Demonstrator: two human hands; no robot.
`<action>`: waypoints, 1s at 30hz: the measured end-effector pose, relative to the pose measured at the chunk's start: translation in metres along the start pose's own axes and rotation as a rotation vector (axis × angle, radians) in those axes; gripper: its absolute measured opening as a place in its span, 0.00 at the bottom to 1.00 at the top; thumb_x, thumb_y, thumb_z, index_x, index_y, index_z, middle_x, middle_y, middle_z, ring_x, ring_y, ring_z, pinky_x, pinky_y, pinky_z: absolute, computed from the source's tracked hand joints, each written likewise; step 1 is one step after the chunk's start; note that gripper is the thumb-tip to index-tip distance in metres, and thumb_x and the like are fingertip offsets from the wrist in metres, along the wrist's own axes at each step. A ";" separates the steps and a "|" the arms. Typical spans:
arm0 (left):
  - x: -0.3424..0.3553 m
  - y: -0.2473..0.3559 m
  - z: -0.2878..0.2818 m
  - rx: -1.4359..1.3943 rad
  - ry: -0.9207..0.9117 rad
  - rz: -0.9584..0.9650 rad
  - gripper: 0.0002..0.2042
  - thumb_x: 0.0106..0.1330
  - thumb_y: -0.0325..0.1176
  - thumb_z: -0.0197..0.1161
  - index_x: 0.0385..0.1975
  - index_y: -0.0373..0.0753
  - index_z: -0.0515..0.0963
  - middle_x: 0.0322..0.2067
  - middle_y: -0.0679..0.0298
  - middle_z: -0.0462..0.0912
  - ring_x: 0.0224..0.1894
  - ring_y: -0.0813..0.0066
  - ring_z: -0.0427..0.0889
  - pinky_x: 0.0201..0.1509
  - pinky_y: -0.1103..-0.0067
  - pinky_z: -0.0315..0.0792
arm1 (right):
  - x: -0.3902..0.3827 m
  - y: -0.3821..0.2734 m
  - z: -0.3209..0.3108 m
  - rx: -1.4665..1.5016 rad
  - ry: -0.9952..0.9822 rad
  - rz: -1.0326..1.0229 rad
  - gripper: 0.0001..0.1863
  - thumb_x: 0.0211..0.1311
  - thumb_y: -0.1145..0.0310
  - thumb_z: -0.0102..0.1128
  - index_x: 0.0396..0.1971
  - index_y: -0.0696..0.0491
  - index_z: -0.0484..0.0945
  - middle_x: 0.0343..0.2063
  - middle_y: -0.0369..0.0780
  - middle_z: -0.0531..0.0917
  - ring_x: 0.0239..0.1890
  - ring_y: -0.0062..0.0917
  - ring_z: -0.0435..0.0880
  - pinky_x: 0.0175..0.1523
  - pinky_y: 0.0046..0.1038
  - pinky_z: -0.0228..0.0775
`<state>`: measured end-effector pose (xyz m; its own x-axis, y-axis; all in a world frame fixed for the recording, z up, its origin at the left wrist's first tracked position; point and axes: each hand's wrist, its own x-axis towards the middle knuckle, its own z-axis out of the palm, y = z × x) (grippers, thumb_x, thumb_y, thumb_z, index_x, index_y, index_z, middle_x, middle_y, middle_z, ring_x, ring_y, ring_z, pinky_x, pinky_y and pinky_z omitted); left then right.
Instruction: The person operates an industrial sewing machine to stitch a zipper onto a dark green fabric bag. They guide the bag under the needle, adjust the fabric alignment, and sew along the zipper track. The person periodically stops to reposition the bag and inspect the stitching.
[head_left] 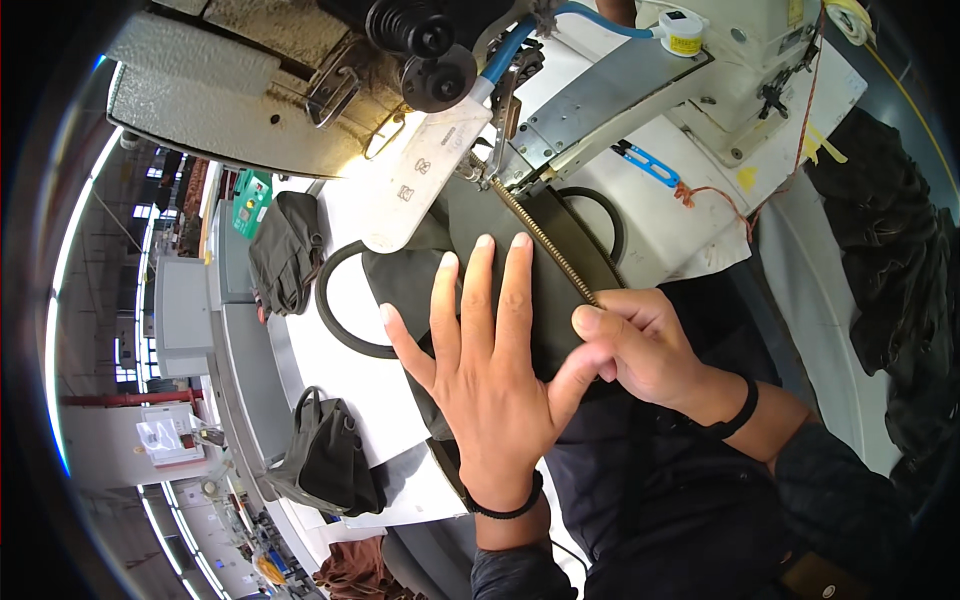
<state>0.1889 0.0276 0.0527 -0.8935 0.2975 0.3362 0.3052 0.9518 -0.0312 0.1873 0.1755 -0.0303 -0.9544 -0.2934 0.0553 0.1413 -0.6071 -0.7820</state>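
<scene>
An olive-green fabric bag point(550, 330) with black handles lies under the sewing machine, a brass-toothed zipper point(546, 243) running along it up to the presser-foot area. My left hand point(485, 370) rests on the fabric with fingers spread. Its thumb is near my right hand point(640, 345), whose thumb and bent fingers pinch the zipper and fabric edge at the lower end. The machine head point(230, 85) overhangs at upper left, its light shining beside a white plate point(410, 180); the metal bed point(600, 95) stretches to the upper right.
Two dark bags point(285, 245) point(325, 460) sit on the white table point(375, 425) to the left. Blue thread snips point(645, 160) lie at right near a white oil bottle point(682, 30). Dark fabric point(870, 270) is heaped at far right, brown fabric point(355, 570) at lower left.
</scene>
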 end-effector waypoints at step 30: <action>0.033 -0.019 0.018 -0.103 0.089 0.011 0.33 0.71 0.58 0.60 0.66 0.38 0.75 0.61 0.56 0.79 0.67 0.54 0.71 0.77 0.41 0.36 | 0.030 0.000 0.007 -0.124 0.090 -0.057 0.21 0.78 0.62 0.58 0.22 0.55 0.78 0.16 0.30 0.74 0.20 0.09 0.68 0.26 0.18 0.61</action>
<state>0.1480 0.0208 0.0475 -0.8586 0.2958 0.4187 0.3513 0.9343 0.0603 0.1603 0.1616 -0.0240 -0.9804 -0.1903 0.0504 0.0579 -0.5237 -0.8500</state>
